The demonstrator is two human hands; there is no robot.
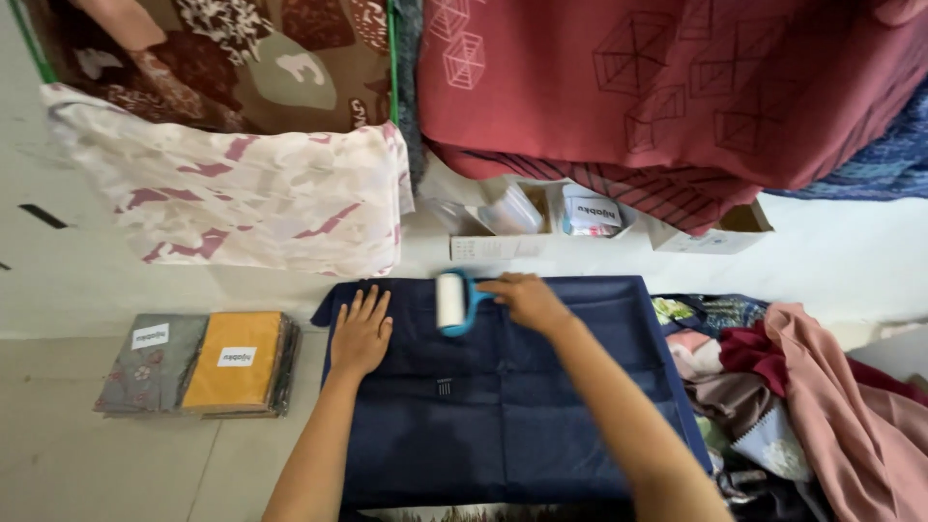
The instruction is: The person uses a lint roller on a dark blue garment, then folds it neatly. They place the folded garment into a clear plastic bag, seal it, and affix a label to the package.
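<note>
The navy cloth [541,406] lies spread flat on the floor in the near centre of the scene, its far edge just short of the wall base.

Left hand [362,333]: open wide, fingers spread, palm pressed flat on the far left part of the navy cloth. It holds nothing.

Right hand [527,300]: closed around the blue handle of a lint roller [452,302]. The white roll of the lint roller rests on the navy cloth near its far edge, just right of the left hand and apart from it. The roll stands across the cloth, long axis running far to near.

Surroundings:
- Left of the navy cloth, on the floor, lie two folded cloth packs [198,364] side by side, one grey, one orange, each with a white label.
- Right of the navy cloth, a loose heap of mixed fabrics [802,387] touches its right edge; pink and maroon pieces lie on top.
- Far side, against the wall, stand open cardboard boxes [503,237] with small packets inside.
- Above them hang a pale patterned cloth [242,193] at left, a brown patterned cloth [242,58] behind it, and a dark red cloth [677,87] at right.
</note>
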